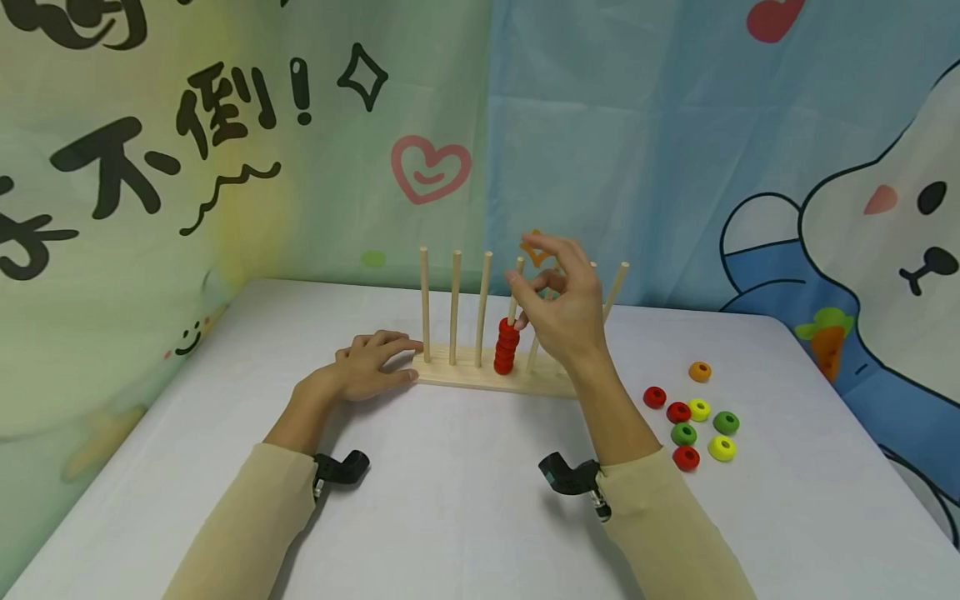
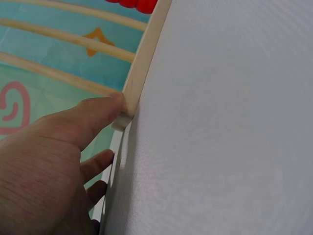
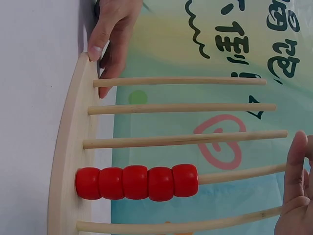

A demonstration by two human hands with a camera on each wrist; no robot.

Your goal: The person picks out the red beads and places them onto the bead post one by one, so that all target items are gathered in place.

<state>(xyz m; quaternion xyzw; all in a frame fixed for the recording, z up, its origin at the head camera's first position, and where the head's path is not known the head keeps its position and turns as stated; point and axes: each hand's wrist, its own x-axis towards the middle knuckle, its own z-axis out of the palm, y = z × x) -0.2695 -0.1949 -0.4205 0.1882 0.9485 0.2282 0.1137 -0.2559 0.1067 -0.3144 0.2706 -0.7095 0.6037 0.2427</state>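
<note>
Beads (image 1: 506,347) on peg (image 3: 242,174) near right hand (image 1: 566,308)

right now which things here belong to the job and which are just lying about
Belongs:
- peg board, end held by the left hand
- five red beads on one peg
- right hand, near that peg's top
- probably the eight loose beads, though untouched

Just around:
- printed backdrop
- white table

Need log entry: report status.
Left hand holds end of pale wooden peg rack; right hand near one wooden peg, no bead visible. Five round red beads on that peg. Loose round red, yellow, green, orange beads at right, clear.
</note>
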